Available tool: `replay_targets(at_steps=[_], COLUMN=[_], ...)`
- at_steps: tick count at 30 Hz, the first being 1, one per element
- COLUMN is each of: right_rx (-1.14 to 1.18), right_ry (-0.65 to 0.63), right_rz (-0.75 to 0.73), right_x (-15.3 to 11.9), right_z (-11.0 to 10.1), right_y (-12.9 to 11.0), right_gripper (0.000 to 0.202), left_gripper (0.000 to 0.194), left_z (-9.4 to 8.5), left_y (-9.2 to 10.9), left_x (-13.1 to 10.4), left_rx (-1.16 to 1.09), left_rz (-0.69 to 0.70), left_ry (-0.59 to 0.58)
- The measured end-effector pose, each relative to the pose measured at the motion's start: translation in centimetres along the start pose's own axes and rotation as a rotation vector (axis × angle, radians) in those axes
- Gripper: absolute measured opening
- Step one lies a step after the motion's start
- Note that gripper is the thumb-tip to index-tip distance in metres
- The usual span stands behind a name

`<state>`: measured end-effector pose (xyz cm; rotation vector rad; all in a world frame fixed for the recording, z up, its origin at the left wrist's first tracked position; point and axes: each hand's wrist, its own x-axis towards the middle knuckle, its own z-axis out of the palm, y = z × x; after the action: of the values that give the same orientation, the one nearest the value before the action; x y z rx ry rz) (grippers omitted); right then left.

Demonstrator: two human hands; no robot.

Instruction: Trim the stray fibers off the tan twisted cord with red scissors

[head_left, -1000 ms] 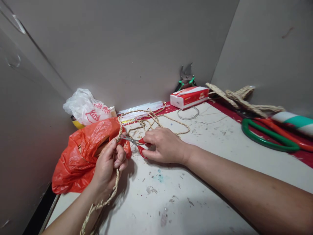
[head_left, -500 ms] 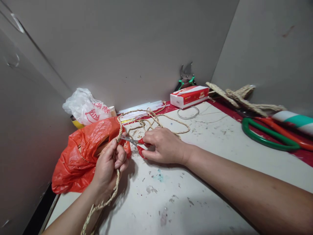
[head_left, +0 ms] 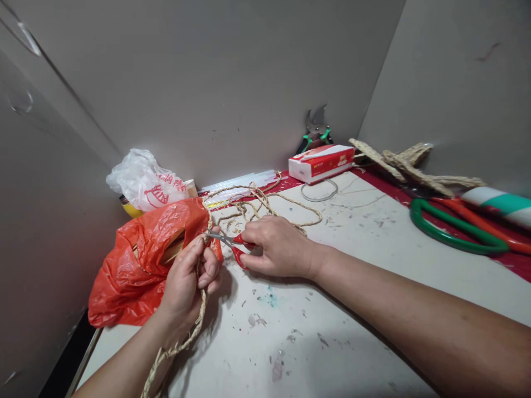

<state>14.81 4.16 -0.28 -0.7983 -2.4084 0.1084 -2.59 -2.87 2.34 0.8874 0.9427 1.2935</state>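
My left hand (head_left: 193, 271) pinches a tan braided straw cord (head_left: 202, 309). Below the hand the cord hangs down past the wrist toward the bottom edge of the view; above it, it runs up and loops loosely over the table. My right hand (head_left: 276, 246) grips small red-handled scissors (head_left: 238, 256) by the handles, thumb and fingers closed on them. The scissor blades reach left to the cord just above my left fingertips. Whether the blades are closed on a strand there is too small to tell.
Left stand an orange plastic bag (head_left: 124, 276) with straw inside and a white plastic bag (head_left: 143, 177). At the back are clear sticks (head_left: 236, 182), a red tissue pack (head_left: 321, 163) and pruning shears (head_left: 317, 127). Right lie straw braids (head_left: 409, 160) and large green-handled scissors (head_left: 452, 235).
My left hand has shifted slightly right with the cord, bringing it closer to the scissor blades. My right hand and the scissors have hardly moved.
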Motion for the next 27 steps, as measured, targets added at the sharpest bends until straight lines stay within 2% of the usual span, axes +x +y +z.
replay_targets(at_steps=[5, 8, 10, 12, 15, 17, 23, 25, 27], right_rx=[-0.037, 0.013, 0.143, 0.374, 0.789, 0.962, 1.058, 1.095, 1.112], right_ry=[-0.010, 0.042, 0.121, 0.208, 0.289, 0.299, 0.267, 0.230, 0.209], right_rz=[-0.035, -0.013, 0.054, 0.171, 0.371, 0.460, 0.605, 0.649, 0.674], right_x=[0.1, 0.1, 0.1, 0.2, 0.5, 0.7, 1.0, 1.0, 1.0], right_z=[0.0, 0.1, 0.3, 0.5, 0.6, 0.6, 0.5, 0.5, 0.5], right_y=[0.3, 0.4, 0.3, -0.1, -1.0, -1.6, -2.2, -2.2, -2.2], right_gripper=[0.029, 0.028, 0.027, 0.026, 0.025, 0.023, 0.021, 0.021, 0.022], left_gripper=[0.024, 0.021, 0.024, 0.033, 0.038, 0.041, 0.049, 0.049, 0.051], left_z=[-0.2, -0.4, -0.4, -0.3, -0.1, -0.2, -0.7, -0.7, -0.5], left_y=[0.0, 0.2, 0.2, 0.2, -0.3, -0.8, -2.0, -2.0, -1.9], left_x=[0.1, 0.1, 0.1, 0.1, -0.1, -0.3, -0.7, -0.7, -0.6], left_rx=[-0.030, -0.059, -0.063, -0.026, 0.148, 0.320, 0.787, 0.856, 0.838], left_rz=[-0.003, -0.032, -0.046, -0.035, -0.006, 0.009, 0.203, 0.255, 0.238], left_ry=[0.005, -0.009, -0.028, -0.038, -0.034, -0.040, -0.134, -0.147, -0.160])
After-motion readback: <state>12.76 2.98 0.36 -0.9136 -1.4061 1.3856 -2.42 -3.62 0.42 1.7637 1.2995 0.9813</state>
